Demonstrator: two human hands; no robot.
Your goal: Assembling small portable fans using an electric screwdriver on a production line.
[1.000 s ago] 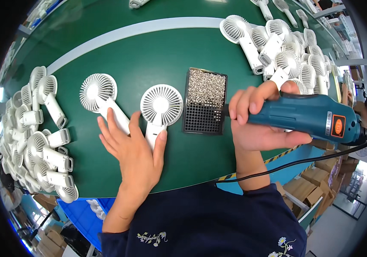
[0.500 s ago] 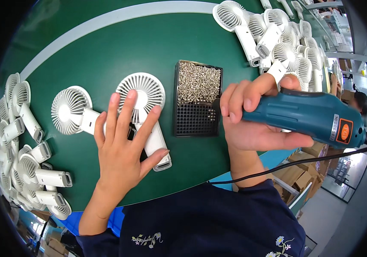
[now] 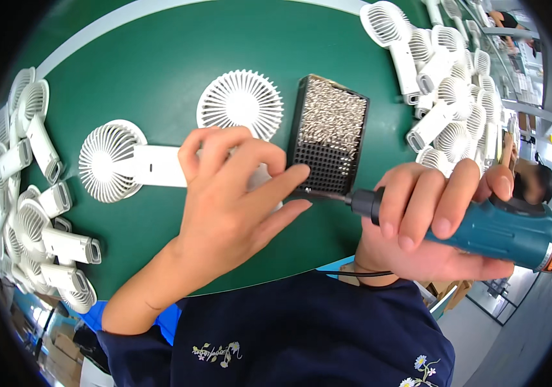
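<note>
The left hand (image 3: 224, 200) is lying curled over the handle of a white handheld fan (image 3: 240, 106), its fingers closed down on that handle and pressing it to the green table (image 3: 147, 58); the handle itself is almost wholly hidden under the palm, so the exact grip cannot be told. The fan's round grille is showing just beyond the fingertips, further up the table, so its long axis is running roughly away from the person, head far and handle near. The right hand (image 3: 427, 222) is clamped around a teal electric screwdriver (image 3: 502, 229), all fingers wrapped on the body. The screwdriver is lying nearly level, its long axis pointing leftward, and its dark bit (image 3: 324, 195) is reaching across to the left index fingertip, touching or just short of it. The two hands are thus nearly meeting at that point, directly in front of the near edge of a black screw tray (image 3: 331, 138), which is standing just right of the fan. A second white fan (image 3: 118, 161) is lying just left of the left hand, handle toward it. Piles of fans (image 3: 443, 90) are sitting at the far right and more fans (image 3: 31, 193) along the left rim. The left hand is the nearer one to the held fan; the tool is coming at it from the right.
</note>
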